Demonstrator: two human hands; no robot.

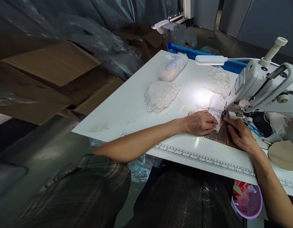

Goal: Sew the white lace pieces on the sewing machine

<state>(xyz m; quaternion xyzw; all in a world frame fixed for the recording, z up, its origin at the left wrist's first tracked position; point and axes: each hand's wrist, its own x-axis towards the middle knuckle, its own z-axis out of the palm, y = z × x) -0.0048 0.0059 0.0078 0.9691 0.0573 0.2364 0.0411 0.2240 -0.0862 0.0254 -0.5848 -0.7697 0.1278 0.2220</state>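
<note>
White lace (217,122) lies under the sewing machine's (251,80) needle area, stretching back across the table. My left hand (201,123) is closed on the lace just left of the presser foot (223,114), fingers curled down over its edge. On the other side, my right hand (240,133) rests with index finger reaching toward the foot and thumb apart from it. A brown plate (219,137) lies beneath both hands. Whether the right fingertips touch lace is too small to tell.
A gathered lace bundle (162,95) and a wrapped, tied roll (173,67) lie on the white table (118,117). Blue thread snips (255,130) and a beige disc (283,155) are at right. A purple basket (252,205) sits below; cardboard boxes (53,63) stand left.
</note>
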